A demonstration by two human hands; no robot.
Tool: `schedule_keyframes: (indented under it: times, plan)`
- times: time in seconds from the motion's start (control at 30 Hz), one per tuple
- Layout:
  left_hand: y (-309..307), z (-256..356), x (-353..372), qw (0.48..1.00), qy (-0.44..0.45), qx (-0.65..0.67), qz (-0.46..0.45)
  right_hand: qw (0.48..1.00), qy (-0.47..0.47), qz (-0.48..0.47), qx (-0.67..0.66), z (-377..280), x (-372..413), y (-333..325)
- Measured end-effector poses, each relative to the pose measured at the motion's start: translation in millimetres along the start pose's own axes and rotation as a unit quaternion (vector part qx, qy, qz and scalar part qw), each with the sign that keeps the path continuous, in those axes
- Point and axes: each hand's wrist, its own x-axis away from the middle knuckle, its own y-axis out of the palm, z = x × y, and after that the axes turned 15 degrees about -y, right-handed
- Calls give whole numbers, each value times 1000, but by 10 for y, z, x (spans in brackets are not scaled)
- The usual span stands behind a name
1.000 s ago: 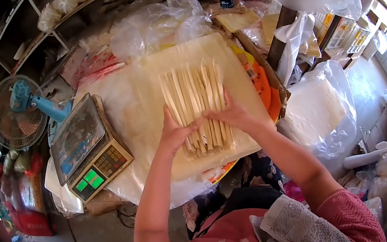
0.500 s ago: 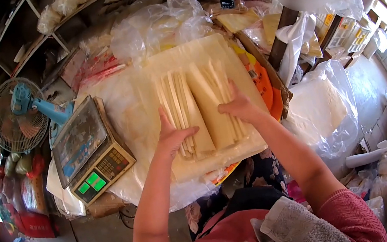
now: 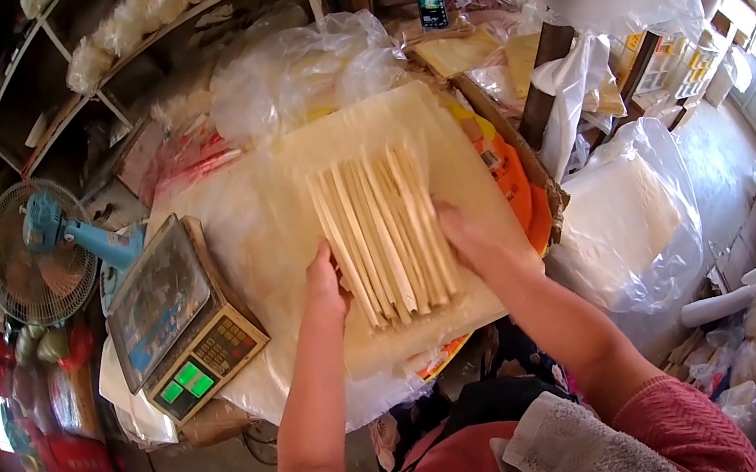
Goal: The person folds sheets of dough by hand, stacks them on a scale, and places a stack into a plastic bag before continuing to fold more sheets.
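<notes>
A bundle of folded cream-coloured sheets (image 3: pixel 383 235) stands with its folds upward on a stack of flat pale sheets (image 3: pixel 491 262). My left hand (image 3: pixel 327 279) presses against the bundle's left side near its lower end. On the opposite side, my right hand (image 3: pixel 464 232) lies along the bundle's edge, its fingers partly hidden. Between both hands the folds sit close together in near-parallel rows.
A scale (image 3: pixel 189 320) with green displays is left of the sheets, beside a blue fan (image 3: pixel 50 224). Clear plastic bags (image 3: pixel 303 75) and a phone (image 3: pixel 432 6) lie behind. On the right are an orange bag (image 3: pixel 509 178) and a plastic-wrapped pale stack (image 3: pixel 626 211).
The two separate groups of folded sheets have come together into one bundle. My thumbs have moved off the top to the sides. The view has shifted slightly.
</notes>
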Motion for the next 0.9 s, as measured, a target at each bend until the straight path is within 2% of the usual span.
schedule_keyframes:
  times: [0.03,0.13,0.23,0.27,0.3,0.33,0.4,0.43,0.53,0.57,0.67,0.7,0.8,0.83,0.9]
  plan:
    - [43,-21,-81,999,4,-9,37,988,-2,4,156,-14,57,130]
    - [150,-100,4,997,9,65,-50,996,-14,27,-84,150,126,488]
    - [195,-67,387,991,51,91,-85,997,-48,-9,-57,-136,367,513]
    - [184,-96,449,988,64,103,-99,991,-100,-25,-83,-278,499,510]
    - [87,-94,433,976,98,99,-165,982,-153,-42,-107,-449,617,505]
    - [47,-77,463,968,137,88,-190,967,-208,-60,-132,-549,659,486]
    - [-6,-47,548,944,216,63,-240,959,-257,-105,-62,-489,600,270]
    - [-54,-42,533,943,223,45,-242,951,-281,-127,-27,-469,588,165]
    - [-97,-87,596,961,170,83,-200,991,-93,-61,-80,-500,683,3]
    - [-55,-93,642,978,123,90,-146,990,-73,-72,-95,-396,618,-58]
    - [31,-115,716,981,110,61,-147,984,-41,-97,-143,-525,632,96]
    - [87,-95,732,981,118,61,-142,985,-107,-133,-20,-730,809,155]
    - [-23,-88,496,959,166,119,-198,938,-281,-197,43,-789,868,93]
    - [-176,-85,370,915,233,40,-327,925,-315,-207,47,-716,876,39]
    - [-147,-110,470,948,185,3,-259,903,-371,-214,42,-497,805,-112]
